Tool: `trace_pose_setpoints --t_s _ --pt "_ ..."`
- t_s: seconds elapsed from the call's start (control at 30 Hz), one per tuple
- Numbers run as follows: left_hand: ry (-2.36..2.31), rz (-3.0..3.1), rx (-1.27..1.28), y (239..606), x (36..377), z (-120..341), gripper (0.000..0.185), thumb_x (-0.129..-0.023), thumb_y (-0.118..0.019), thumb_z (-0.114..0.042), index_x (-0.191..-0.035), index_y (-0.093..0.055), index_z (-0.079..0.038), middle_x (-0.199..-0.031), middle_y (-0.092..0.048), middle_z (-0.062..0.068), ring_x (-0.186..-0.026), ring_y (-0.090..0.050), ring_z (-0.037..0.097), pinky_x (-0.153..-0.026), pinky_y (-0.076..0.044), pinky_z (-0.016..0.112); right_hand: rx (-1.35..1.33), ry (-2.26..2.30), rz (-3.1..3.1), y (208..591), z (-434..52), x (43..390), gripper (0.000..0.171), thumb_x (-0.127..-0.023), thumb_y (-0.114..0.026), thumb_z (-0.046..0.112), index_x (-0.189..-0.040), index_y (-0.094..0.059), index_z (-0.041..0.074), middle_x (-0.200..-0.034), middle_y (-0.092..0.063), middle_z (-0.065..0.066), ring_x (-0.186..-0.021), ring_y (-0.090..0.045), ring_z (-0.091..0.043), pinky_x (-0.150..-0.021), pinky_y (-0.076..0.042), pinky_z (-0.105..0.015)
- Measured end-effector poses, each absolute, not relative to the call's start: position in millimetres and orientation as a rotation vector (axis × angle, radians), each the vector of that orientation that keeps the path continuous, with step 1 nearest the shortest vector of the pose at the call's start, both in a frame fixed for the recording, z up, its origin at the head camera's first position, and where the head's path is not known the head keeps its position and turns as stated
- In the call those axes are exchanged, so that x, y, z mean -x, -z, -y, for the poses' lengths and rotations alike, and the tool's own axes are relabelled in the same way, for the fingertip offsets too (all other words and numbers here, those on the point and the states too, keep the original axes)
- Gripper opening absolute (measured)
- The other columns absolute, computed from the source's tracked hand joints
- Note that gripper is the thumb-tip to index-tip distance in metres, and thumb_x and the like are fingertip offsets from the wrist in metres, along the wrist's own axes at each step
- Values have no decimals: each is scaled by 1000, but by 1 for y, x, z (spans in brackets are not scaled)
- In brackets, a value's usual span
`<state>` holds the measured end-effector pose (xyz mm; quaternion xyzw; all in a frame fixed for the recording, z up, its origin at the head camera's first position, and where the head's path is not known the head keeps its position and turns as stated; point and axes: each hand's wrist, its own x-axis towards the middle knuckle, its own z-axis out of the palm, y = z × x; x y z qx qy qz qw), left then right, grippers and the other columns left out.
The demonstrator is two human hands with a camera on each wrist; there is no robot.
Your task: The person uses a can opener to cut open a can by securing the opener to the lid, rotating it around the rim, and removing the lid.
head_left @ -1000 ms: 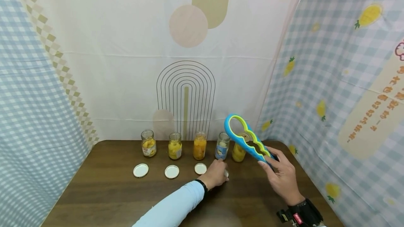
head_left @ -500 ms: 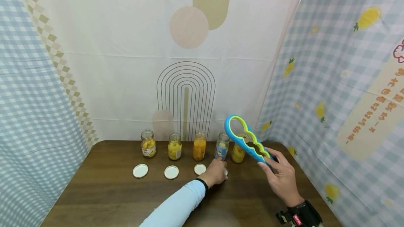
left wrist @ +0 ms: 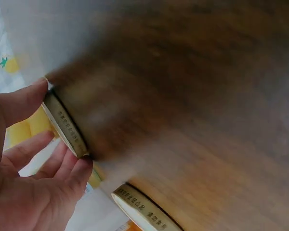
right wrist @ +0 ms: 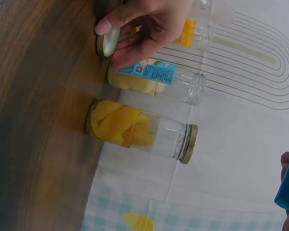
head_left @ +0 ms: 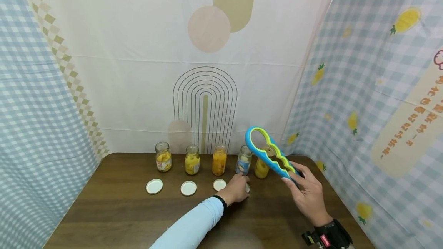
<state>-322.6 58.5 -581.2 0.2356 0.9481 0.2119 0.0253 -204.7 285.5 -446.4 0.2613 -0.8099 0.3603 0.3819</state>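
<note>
My left hand (head_left: pixel 236 189) is low over the table, thumb and fingertips pinching the rim of a metal jar lid (left wrist: pixel 65 124). That lid lies at the tabletop with its white inside up, mostly covered by the hand in the head view. Just behind stands an uncapped glass jar with a blue label (head_left: pixel 243 163), pale pieces inside. To its right a jar of yellow fruit (right wrist: pixel 130 126) wears a gold lid (right wrist: pixel 189 144). My right hand (head_left: pixel 309 193) grips the end of a blue and green jar opener (head_left: pixel 268 152), raised in front of the capped jar.
Three more uncapped fruit jars, a left one (head_left: pixel 163 158), a second (head_left: pixel 192 161) and an orange one (head_left: pixel 219 160), line the back of the brown table (head_left: pixel 121 218). White-lined lids (head_left: pixel 154 186) lie before them. Cloth curtains (head_left: pixel 138 49) hang behind and at both sides.
</note>
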Motion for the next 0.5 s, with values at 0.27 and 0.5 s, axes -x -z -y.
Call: trace_pose_setpoints --t_s 0.27,0.5 --pt "-554 -2944 -799 512 280 -40 67 -91 -86 -26 -151 -59 -14 -155 -55 13 -142 -54 32 -118 -51 45 -691 -940 2060 441 -284 209 35 -81 -83 -15 -113 -82 0 -135 -69 -22 -122 -62 1 -96 -47 -4" --pt "-654 -2958 -853 496 246 -6 68 -93 -85 -32 -153 -57 -15 -152 -57 9 -141 -54 30 -119 -48 46 -666 -914 2034 439 -289 214 34 -78 -83 -17 -109 -82 -3 -133 -69 -25 -122 -61 4 -95 -47 -3"
